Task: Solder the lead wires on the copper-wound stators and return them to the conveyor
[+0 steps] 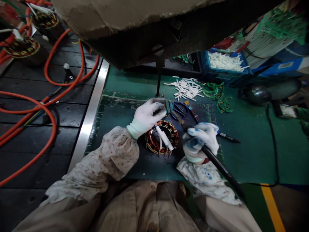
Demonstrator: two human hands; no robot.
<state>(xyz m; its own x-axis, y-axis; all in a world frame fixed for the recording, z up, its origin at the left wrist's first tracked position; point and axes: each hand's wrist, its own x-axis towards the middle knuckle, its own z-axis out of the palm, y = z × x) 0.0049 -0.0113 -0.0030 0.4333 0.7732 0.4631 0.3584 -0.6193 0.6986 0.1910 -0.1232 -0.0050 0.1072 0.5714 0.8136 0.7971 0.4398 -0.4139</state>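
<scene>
Head view: the stator (162, 138) is sitting on the green table (253, 145) between the gloved hands, with the left hand (147, 116) pinching its leads at the far rim and lying nearer. The right hand (200, 139) is gripping a soldering iron (217, 162), its long axis running diagonally toward the leads. The tip, the joint and the left fingers' contact are too small to make out.

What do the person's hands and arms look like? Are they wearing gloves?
Yes. Both hands wear white knit gloves with pale green cuffs. The right hand glove has blue stains; the left hand glove looks cleaner. Both arms have loose, cream sleeves with a tiny flower print, gathered at the wrists.
</scene>
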